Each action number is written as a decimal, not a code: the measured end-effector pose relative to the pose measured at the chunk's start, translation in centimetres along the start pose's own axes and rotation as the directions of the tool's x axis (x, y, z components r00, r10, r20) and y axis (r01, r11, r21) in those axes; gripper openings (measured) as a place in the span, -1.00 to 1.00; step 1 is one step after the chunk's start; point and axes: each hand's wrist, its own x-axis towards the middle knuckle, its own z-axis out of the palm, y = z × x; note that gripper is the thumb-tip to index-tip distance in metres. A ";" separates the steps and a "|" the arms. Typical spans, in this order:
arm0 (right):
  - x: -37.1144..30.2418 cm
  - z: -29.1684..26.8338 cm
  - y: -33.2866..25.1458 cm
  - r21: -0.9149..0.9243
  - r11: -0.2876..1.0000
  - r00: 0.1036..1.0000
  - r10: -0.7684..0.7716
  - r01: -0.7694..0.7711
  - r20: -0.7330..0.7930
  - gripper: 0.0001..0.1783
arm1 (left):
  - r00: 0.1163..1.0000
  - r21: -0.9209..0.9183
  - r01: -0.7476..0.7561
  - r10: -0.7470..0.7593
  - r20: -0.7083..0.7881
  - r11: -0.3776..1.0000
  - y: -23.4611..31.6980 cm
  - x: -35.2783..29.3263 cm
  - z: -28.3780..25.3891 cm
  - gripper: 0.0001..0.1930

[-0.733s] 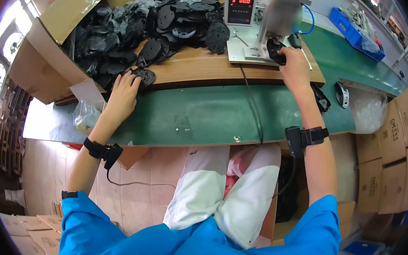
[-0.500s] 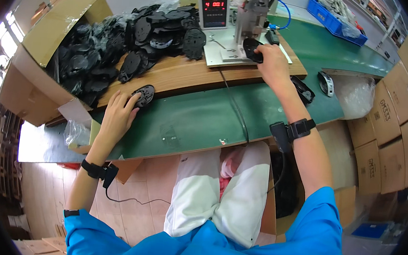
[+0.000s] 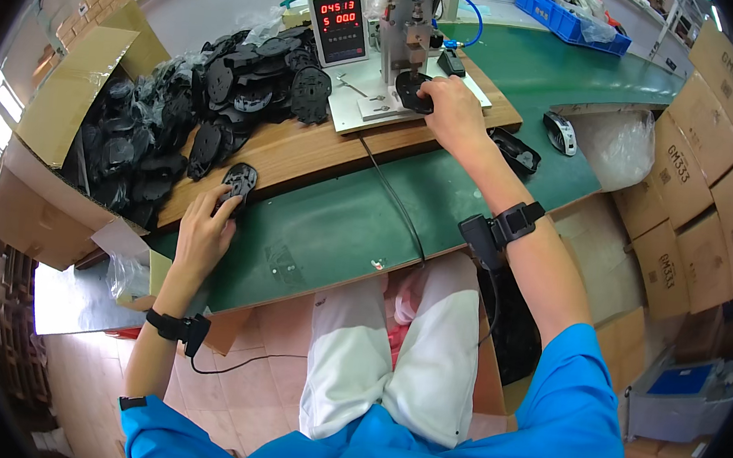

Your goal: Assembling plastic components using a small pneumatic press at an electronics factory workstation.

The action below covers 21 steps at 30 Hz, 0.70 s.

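My right hand [image 3: 459, 115] grips the edge of a black oval plastic shell [image 3: 412, 92], which sits under the press [image 3: 408, 36] on its white metal base plate [image 3: 352, 116]. Thumb and fingers are closed on the shell's right side. At the front edge of the wooden board, my left hand [image 3: 205, 231] has its fingertips closed round the lower end of another black oval shell [image 3: 240, 180], moulded detail facing up. Behind it lies a heap of similar black shells [image 3: 244, 79]. Beside the press stands a white counter box [image 3: 339, 24] with red lit digits.
A cardboard box [image 3: 77, 99] of bagged black parts stands left. Right of the press lie a black open shell [image 3: 514, 151], a silver-and-black computer mouse [image 3: 560, 134] and a clear plastic bag [image 3: 618, 146]. A blue crate [image 3: 572, 20] is at the back; cartons [image 3: 693, 188] are stacked right.
The view has shifted, so the bench sits farther left. My left fingers have closed farther over their shell. My right hand keeps its shell under the press, and the counter's digits have changed.
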 end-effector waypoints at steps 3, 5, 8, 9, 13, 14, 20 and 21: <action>0.1 -0.1 0.0 -0.003 1.000 1.000 -0.013 0.013 -0.012 -0.67 | 0.996 0.023 -0.041 0.042 -0.075 0.999 1.8 1.5 -0.1 -0.45; 0.1 -0.4 -0.1 -0.008 1.000 0.999 0.023 -0.022 0.043 -0.68 | 0.985 -0.051 -0.031 0.021 -0.172 0.998 3.4 3.1 0.0 -0.50; 0.8 -1.4 -0.4 -0.046 0.999 0.992 0.027 -0.021 0.125 -0.67 | 0.963 -0.180 0.004 -0.052 -0.265 0.984 5.6 6.4 1.3 -0.60; 0.8 -1.8 0.1 -0.051 0.998 0.991 0.040 -0.034 0.124 -0.67 | 0.934 -0.286 0.023 -0.122 -0.336 0.958 6.7 8.0 2.2 -0.62; -1.2 -4.5 -0.1 0.208 0.978 0.996 0.015 0.004 -0.087 -0.66 | 0.895 -0.286 -0.179 0.035 -0.445 0.941 11.2 14.5 2.9 -0.60; -2.9 -5.5 -0.4 0.291 0.956 0.992 0.070 -0.038 -0.102 -0.69 | 0.902 -0.269 -0.186 0.056 -0.427 0.945 12.0 15.6 3.4 -0.57; -17.6 -12.1 -3.9 0.470 0.869 0.950 0.260 -0.152 -0.172 -0.61 | 0.940 -0.026 -0.184 0.169 -0.296 0.982 16.5 21.1 7.4 -0.46; -20.1 -12.6 -4.4 0.497 0.842 0.936 0.320 -0.210 -0.148 -0.58 | 0.928 0.094 -0.195 0.215 -0.304 0.976 16.8 21.9 8.1 -0.45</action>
